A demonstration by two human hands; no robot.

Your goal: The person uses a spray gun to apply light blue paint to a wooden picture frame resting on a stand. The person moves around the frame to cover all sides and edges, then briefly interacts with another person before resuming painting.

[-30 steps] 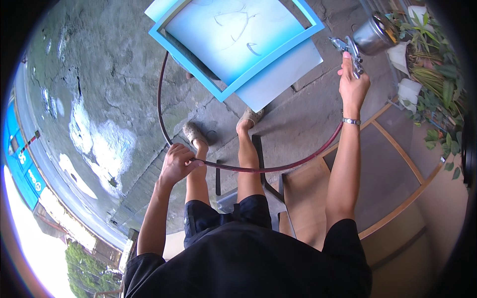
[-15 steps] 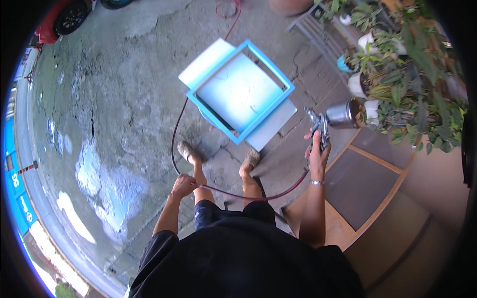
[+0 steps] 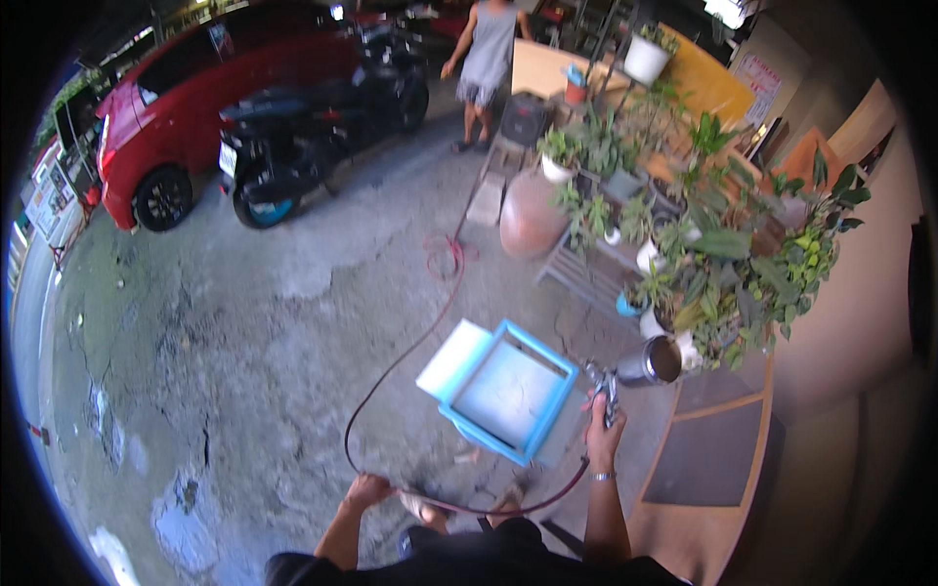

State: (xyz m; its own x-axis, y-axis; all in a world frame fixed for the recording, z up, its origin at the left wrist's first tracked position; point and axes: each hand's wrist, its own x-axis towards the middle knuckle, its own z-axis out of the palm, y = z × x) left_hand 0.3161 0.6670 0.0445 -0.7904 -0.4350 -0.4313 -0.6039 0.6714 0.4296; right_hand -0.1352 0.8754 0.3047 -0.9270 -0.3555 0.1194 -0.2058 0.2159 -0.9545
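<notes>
My left hand [image 3: 369, 489] is closed round a dark red hose [image 3: 528, 510], which loops past my feet. My right hand [image 3: 601, 435] grips a silver spray gun [image 3: 604, 389] with a large metal cup [image 3: 645, 363] at its right. Just left of the gun, a light blue square frame [image 3: 534, 346] lies on white panels [image 3: 451, 359] marked with blue paint and faint scribbles; what supports them is mostly hidden.
Red car [image 3: 147, 117] and black scooter [image 3: 293, 146] stand at upper left. A co-worker [image 3: 487, 49] in grey stands beyond a clay pot [image 3: 531, 220]. Potted plants [image 3: 713, 244] crowd the right, above a wood-edged panel [image 3: 699, 464]. Cracked concrete [image 3: 225, 342] has wet patches.
My view has tilted up from my feet, bringing the vehicles, person and plants into sight. The frame and both hands now appear lower in the picture; each hand still holds the same thing.
</notes>
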